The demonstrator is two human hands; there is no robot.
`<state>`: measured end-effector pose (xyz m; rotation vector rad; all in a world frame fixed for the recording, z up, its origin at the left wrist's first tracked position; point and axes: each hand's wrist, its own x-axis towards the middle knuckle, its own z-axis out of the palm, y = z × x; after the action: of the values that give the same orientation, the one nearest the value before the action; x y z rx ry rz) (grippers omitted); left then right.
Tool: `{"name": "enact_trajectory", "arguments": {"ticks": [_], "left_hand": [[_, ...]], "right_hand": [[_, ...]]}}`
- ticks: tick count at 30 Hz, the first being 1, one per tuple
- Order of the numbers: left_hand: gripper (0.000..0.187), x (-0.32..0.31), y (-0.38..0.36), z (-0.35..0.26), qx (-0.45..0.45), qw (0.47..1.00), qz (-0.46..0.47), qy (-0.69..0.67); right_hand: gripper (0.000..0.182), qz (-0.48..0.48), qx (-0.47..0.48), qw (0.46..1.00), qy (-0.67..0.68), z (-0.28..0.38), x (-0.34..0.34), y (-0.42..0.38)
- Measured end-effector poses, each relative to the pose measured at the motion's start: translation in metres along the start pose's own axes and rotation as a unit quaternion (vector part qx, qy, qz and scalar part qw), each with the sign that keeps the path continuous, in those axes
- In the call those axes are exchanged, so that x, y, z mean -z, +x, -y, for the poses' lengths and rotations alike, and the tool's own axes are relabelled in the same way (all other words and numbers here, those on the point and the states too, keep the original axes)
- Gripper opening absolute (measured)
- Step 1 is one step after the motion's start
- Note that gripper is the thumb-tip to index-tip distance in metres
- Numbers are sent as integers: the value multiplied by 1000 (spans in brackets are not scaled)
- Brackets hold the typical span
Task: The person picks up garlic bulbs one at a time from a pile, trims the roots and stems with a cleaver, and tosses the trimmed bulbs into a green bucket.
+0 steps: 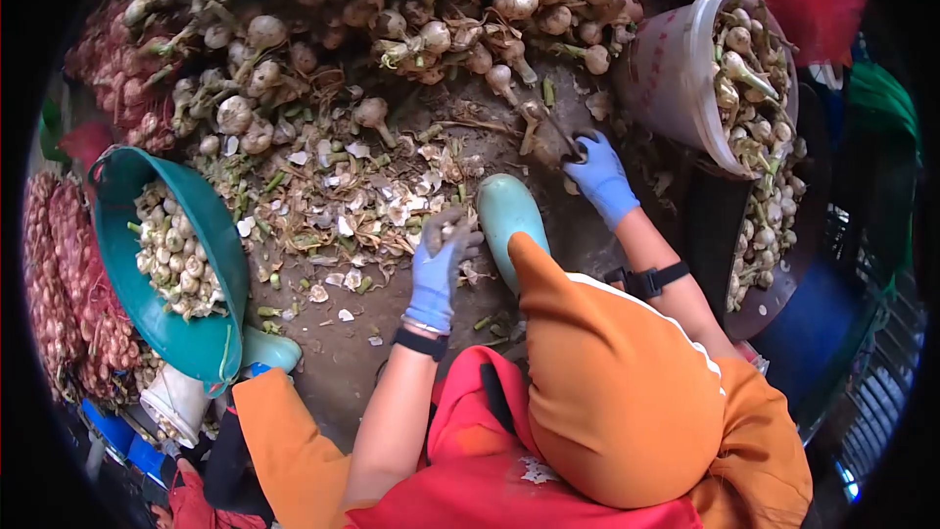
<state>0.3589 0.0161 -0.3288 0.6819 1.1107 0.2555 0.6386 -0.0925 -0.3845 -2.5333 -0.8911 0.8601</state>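
My left hand (439,269), in a blue glove with a dirt-stained palm, has its fingers curled over a pale bulb (452,227) above the peel scraps. A dark-handled tool (578,149) is in my right hand (599,176), which wears a similar glove. The tool's narrow end points up and left toward a garlic bulb (499,81) with its stem at the edge of the large pile (392,10). Between my hands a pale green boot (509,220) stands on the ground.
Trimmed bulbs fill part of a green basin (211,235) at left. A white bucket (676,69) at upper right holds bulbs with stems. Red net sacks (73,284) lie at far left. Scraps (343,196) cover the ground. Part of another person (191,500) shows at lower left.
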Motion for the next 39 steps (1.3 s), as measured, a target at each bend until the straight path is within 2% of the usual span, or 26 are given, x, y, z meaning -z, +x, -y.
{"name": "enact_trajectory", "arguments": {"ticks": [1, 4, 6, 8, 9, 10, 11, 12, 14, 15, 16, 17, 18, 20, 21, 22, 23, 24, 25, 27, 34, 35, 36, 37, 38, 39], "left_hand": [[40, -1, 11, 13, -19, 1000, 17, 19], [38, -18, 22, 14, 5, 999, 25, 21], [42, -24, 27, 13, 3, 999, 38, 15], [45, -35, 25, -10, 123, 992, 36, -1], [49, -34, 32, -17, 199, 973, 87, -72], [53, -32, 35, -24, 276, 941, 135, -143], [54, -32, 29, -38, 232, 930, 198, -206], [53, -27, 27, -43, 147, 968, 197, -47], [44, -8, 31, -13, 78, 963, 207, -153], [44, -8, 23, -37, 91, 939, 266, -197], [63, -15, 11, -51, 66, 980, 153, -112], [68, -15, 4, -60, 8, 990, 125, -60], [74, -14, -1, -64, -49, 994, 97, -7], [75, -4, -5, -59, -94, 994, 52, 19], [78, 14, -4, -47, -224, 940, 54, 250], [75, 4, -11, -58, -103, 982, 95, -127], [70, 38, -4, -28, -221, 962, 104, 124], [64, 71, 1, 1, -321, 867, 106, 367], [64, 50, -15, -18, -319, 868, 104, 366], [48, -16, -50, -81, -240, 946, -24, 218], [55, 30, -29, -32, -301, 874, -80, 374], [53, 24, -39, -45, -218, 974, 27, 59], [52, 16, -48, -56, -108, 949, 134, -263], [58, 2, -58, -57, -190, 976, 73, -72], [73, -7, -67, -55, -263, 957, 4, 120], [83, -5, -56, -60, -266, 954, -37, 130]], "right_hand": [[44, -39, -8, 996, 76, -20, -9, -9], [48, -59, -13, 995, 73, -44, -18, -41], [45, 5, -34, 995, 89, -44, -24, -50], [39, 102, -113, 916, 371, -13, -27, -47], [36, 72, 32, 944, 322, 14, -15, -40], [38, 94, 95, 975, 175, 54, 12, -37], [38, 82, 251, 945, 193, 82, 22, -33], [36, 140, 314, 915, 211, 102, 25, -29], [34, 198, 289, 889, 293, 135, 31, -32], [34, 245, 189, 879, 362, 140, 37, -30], [35, 288, 87, 854, 425, 146, 42, -27], [31, 232, 92, 898, 361, 154, 52, -22], [27, 161, 222, 949, 153, 153, 62, -15], [26, 104, 364, 925, -19, 154, 54, -24], [29, 91, 399, 909, -79, 157, 49, -32], [33, 95, 421, 898, -85, 157, 44, -34], [34, 103, 431, 893, -73, 159, 43, -39], [35, 109, 441, 889, -60, 164, 44, -42], [35, 112, 442, 888, -59, 166, 43, -45], [36, 173, 441, 879, -61, 169, 43, -45], [27, 141, 443, 884, -49, 175, 15, -31], [24, 133, 387, 910, -65, 167, 1, -23], [20, 124, 329, 933, -81, 160, -10, -12], [18, 141, 236, 961, -15, 148, -18, 3], [16, 161, 142, 975, 51, 141, -21, 13], [22, 254, 59, 956, 133, 150, -19, 12]]}}
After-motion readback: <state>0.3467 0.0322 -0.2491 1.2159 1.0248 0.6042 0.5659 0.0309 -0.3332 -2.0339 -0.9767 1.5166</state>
